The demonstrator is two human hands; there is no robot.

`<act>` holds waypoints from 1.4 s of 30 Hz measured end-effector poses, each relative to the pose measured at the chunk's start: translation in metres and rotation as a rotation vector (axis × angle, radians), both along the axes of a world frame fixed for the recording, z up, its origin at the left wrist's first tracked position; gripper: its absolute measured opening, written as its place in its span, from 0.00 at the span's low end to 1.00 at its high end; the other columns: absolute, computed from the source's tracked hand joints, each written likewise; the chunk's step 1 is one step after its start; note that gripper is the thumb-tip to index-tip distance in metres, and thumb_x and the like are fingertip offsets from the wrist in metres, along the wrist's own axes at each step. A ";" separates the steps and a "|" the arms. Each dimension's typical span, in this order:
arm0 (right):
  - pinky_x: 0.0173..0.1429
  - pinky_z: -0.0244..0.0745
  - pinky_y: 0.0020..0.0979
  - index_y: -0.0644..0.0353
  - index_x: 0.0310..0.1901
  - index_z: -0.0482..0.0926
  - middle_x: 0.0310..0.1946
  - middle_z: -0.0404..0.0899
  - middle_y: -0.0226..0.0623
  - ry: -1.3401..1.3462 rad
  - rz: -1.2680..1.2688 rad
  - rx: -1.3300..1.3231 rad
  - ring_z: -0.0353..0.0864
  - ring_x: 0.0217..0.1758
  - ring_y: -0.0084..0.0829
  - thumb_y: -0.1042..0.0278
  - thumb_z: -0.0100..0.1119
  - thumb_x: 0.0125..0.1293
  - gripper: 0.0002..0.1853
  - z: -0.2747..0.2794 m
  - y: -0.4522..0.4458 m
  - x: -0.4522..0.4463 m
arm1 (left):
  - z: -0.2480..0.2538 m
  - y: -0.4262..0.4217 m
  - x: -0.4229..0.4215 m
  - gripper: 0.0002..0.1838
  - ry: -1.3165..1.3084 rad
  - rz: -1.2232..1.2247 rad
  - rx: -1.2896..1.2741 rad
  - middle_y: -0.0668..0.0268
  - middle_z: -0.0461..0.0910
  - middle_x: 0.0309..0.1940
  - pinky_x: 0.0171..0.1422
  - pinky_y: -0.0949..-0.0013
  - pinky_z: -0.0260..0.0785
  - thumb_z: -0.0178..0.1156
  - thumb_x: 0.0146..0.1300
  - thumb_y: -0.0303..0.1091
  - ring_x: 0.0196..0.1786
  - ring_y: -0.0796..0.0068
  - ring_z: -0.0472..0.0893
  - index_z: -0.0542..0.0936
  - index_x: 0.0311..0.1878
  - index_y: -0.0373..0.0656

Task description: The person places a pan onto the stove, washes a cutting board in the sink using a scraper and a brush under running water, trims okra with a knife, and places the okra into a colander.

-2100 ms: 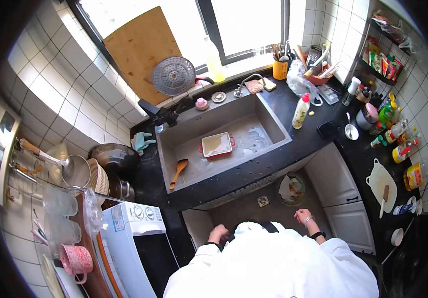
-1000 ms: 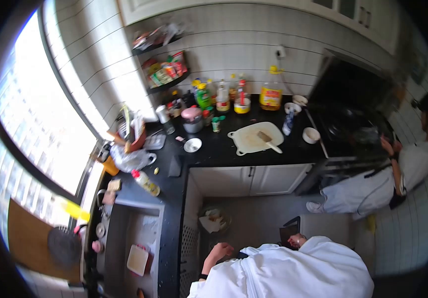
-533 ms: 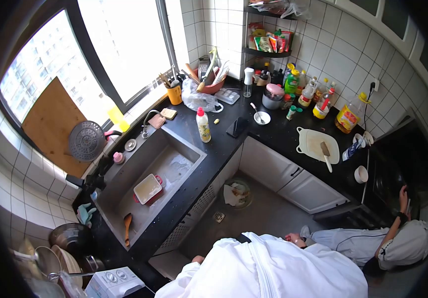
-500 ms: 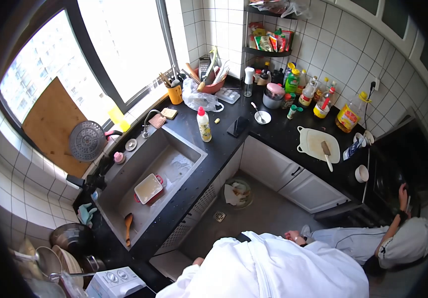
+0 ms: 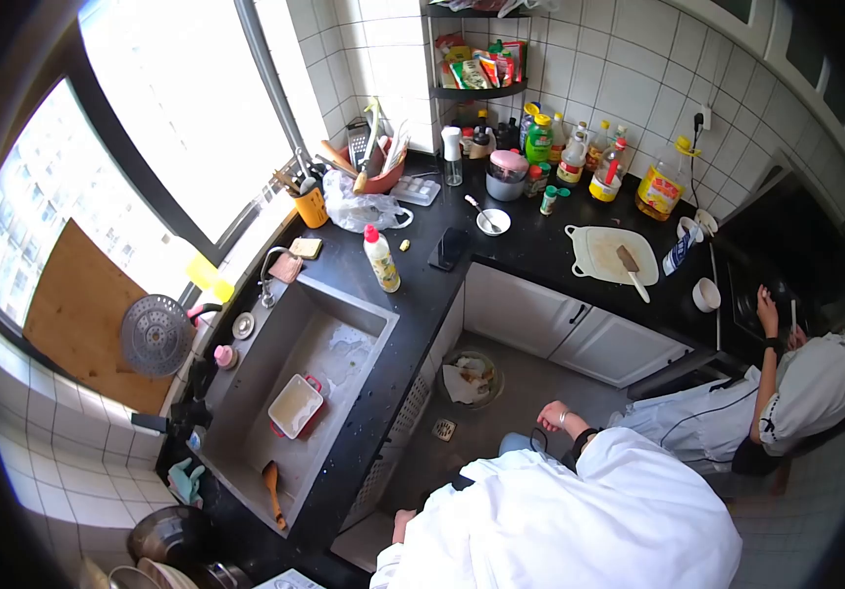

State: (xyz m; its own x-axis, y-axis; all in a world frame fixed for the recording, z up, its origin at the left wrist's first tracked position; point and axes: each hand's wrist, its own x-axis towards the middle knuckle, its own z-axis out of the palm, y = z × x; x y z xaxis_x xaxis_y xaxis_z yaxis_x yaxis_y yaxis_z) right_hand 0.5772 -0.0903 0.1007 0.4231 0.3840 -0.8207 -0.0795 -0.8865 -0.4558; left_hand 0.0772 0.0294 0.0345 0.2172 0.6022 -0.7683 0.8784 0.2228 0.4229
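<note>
My right hand (image 5: 554,416) hangs over the floor in front of my white garment (image 5: 580,520). Its fingers look loosely curled, and I make out no object in them. A thin dark loop shows just below it, apparently separate. At the garment's left side only a small part of my left hand (image 5: 403,525) appears, its fingers hidden. The sink (image 5: 344,432) lies in front of my left side. In it are a red-and-white rectangular dish (image 5: 296,406) and a wooden spoon (image 5: 273,493). A bowl holding food scraps (image 5: 472,379) sits on the floor beyond my hands.
A co-worker (image 5: 815,388) stands at the stove on the right. On the dark counter are a squeeze bottle (image 5: 381,260), a phone (image 5: 449,249), a small bowl with a spoon (image 5: 492,222), a cutting board with a knife (image 5: 611,255) and several seasoning bottles (image 5: 570,157).
My right hand has moved up and left, farther out from my garment. The view has shifted and turned slightly. At the stove, the co-worker's arms have moved.
</note>
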 end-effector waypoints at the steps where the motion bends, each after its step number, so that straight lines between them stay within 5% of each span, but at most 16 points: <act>1: 0.21 0.70 0.27 0.56 0.28 0.81 0.18 0.78 0.30 -0.049 -0.030 0.026 0.75 0.17 0.22 0.67 0.50 0.61 0.10 0.003 0.002 0.007 | 0.003 0.008 0.008 0.14 -0.003 -0.003 0.007 0.52 0.83 0.33 0.40 0.60 0.74 0.55 0.57 0.38 0.36 0.60 0.83 0.84 0.33 0.37; 6: 0.20 0.68 0.24 0.57 0.28 0.82 0.18 0.77 0.28 -0.284 -0.185 0.264 0.73 0.18 0.19 0.69 0.51 0.61 0.10 0.038 0.007 0.065 | 0.019 0.028 0.062 0.14 0.015 0.000 -0.003 0.52 0.83 0.32 0.39 0.60 0.74 0.55 0.58 0.37 0.35 0.61 0.83 0.83 0.33 0.35; 9: 0.30 0.74 0.27 0.56 0.27 0.84 0.21 0.81 0.31 -0.643 -0.201 0.400 0.79 0.24 0.23 0.67 0.55 0.56 0.08 0.042 0.014 0.144 | 0.034 0.032 0.108 0.14 -0.025 0.097 -0.078 0.52 0.83 0.32 0.38 0.60 0.74 0.55 0.59 0.37 0.35 0.61 0.83 0.83 0.32 0.35; 13: 0.40 0.78 0.38 0.54 0.28 0.84 0.28 0.83 0.42 -1.073 -0.348 0.197 0.83 0.34 0.43 0.63 0.60 0.54 0.06 0.078 0.004 0.264 | 0.046 0.051 0.187 0.10 -0.299 0.407 -0.332 0.62 0.84 0.30 0.31 0.70 0.73 0.51 0.61 0.28 0.29 0.73 0.82 0.82 0.37 0.40; 16: 0.47 0.75 0.43 0.54 0.31 0.80 0.37 0.77 0.40 -1.271 -0.304 0.045 0.77 0.44 0.45 0.68 0.60 0.52 0.04 0.113 -0.013 0.327 | 0.074 0.088 0.295 0.11 -0.356 0.189 -0.216 0.62 0.84 0.32 0.33 0.72 0.73 0.54 0.60 0.32 0.31 0.75 0.82 0.83 0.40 0.39; 19: 0.52 0.72 0.45 0.52 0.43 0.75 0.45 0.72 0.37 -1.231 -0.198 -0.103 0.71 0.54 0.41 0.68 0.63 0.50 0.16 0.123 -0.022 0.372 | 0.112 0.114 0.426 0.14 -0.542 0.040 -0.126 0.64 0.84 0.32 0.36 0.74 0.73 0.55 0.60 0.35 0.32 0.75 0.82 0.83 0.43 0.39; 21: 0.54 0.70 0.47 0.51 0.44 0.74 0.45 0.72 0.36 -1.246 -0.128 -0.127 0.71 0.55 0.40 0.66 0.64 0.50 0.17 0.122 -0.021 0.388 | 0.100 0.124 0.511 0.14 -0.718 -0.051 -0.121 0.65 0.84 0.30 0.37 0.74 0.73 0.55 0.60 0.36 0.33 0.75 0.82 0.83 0.43 0.40; 23: 0.55 0.68 0.46 0.51 0.44 0.74 0.45 0.72 0.35 -1.230 -0.113 -0.136 0.71 0.55 0.39 0.66 0.64 0.50 0.17 0.113 -0.018 0.401 | 0.144 0.119 0.592 0.14 -0.686 -0.198 -0.002 0.61 0.83 0.34 0.42 0.70 0.74 0.54 0.60 0.36 0.37 0.69 0.82 0.83 0.43 0.39; 25: 0.56 0.64 0.44 0.50 0.42 0.75 0.43 0.73 0.35 -1.223 -0.078 -0.165 0.72 0.54 0.37 0.66 0.64 0.49 0.16 0.110 -0.017 0.410 | 0.149 0.107 0.653 0.15 -0.682 -0.435 0.493 0.57 0.78 0.43 0.50 0.66 0.73 0.54 0.58 0.35 0.46 0.61 0.80 0.81 0.46 0.40; 26: 0.56 0.63 0.43 0.50 0.41 0.75 0.42 0.74 0.34 -1.226 -0.067 -0.147 0.72 0.53 0.37 0.65 0.64 0.48 0.16 0.103 -0.019 0.417 | 0.158 0.100 0.676 0.15 -0.653 -0.427 0.520 0.57 0.76 0.44 0.51 0.65 0.73 0.55 0.58 0.34 0.48 0.60 0.78 0.80 0.47 0.40; 31: 0.55 0.61 0.41 0.50 0.37 0.75 0.41 0.74 0.34 -1.094 -0.074 -0.143 0.73 0.51 0.36 0.61 0.65 0.44 0.16 0.097 -0.019 0.420 | 0.168 0.086 0.748 0.17 -0.507 -0.492 0.694 0.58 0.70 0.46 0.53 0.58 0.71 0.60 0.56 0.33 0.50 0.57 0.75 0.76 0.49 0.42; 37: 0.54 0.62 0.42 0.51 0.38 0.73 0.39 0.74 0.35 -1.134 -0.023 -0.183 0.73 0.50 0.38 0.63 0.66 0.43 0.18 0.106 -0.013 0.409 | 0.164 0.088 0.801 0.09 -0.245 -0.613 1.012 0.64 0.74 0.35 0.42 0.62 0.69 0.64 0.49 0.36 0.42 0.65 0.77 0.79 0.33 0.44; 42: 0.51 0.68 0.47 0.56 0.37 0.70 0.38 0.75 0.42 -1.117 -0.064 -0.105 0.74 0.49 0.45 0.66 0.65 0.44 0.18 0.102 -0.013 0.415 | 0.173 0.084 0.826 0.06 0.024 -0.719 0.890 0.65 0.77 0.36 0.38 0.64 0.68 0.58 0.55 0.30 0.41 0.69 0.79 0.82 0.35 0.45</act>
